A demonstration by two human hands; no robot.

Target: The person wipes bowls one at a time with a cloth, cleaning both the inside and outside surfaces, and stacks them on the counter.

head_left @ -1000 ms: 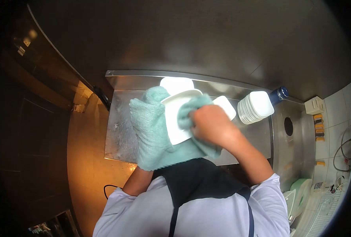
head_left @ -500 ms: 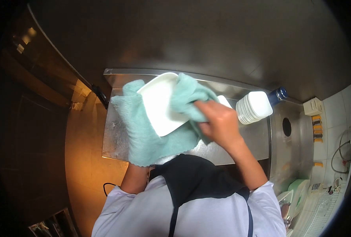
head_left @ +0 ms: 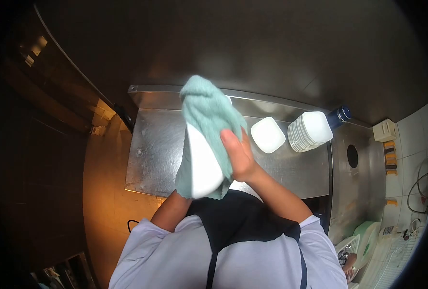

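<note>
A white dish (head_left: 203, 166) is tilted up over the counter, partly covered by a pale green cloth (head_left: 204, 103). My right hand (head_left: 240, 156) grips the cloth over the dish's right side, thumb on the near face. My left hand is hidden behind the cloth and dish; only its forearm (head_left: 171, 212) shows, so its fingers cannot be made out. A single white square dish (head_left: 268, 135) lies on the counter to the right of my right hand.
Farther right stands a leaning stack of white square dishes (head_left: 317, 127), with a blue-capped container (head_left: 339, 116) behind it. The steel counter (head_left: 149, 154) has a raised back edge. A round dark hole (head_left: 352, 156) opens in the steel surface at the right.
The dish has turned from lying open-face up to steeply tilted, and the cloth now wraps over it. My right hand has moved left and nearer, uncovering the single dish on the counter.
</note>
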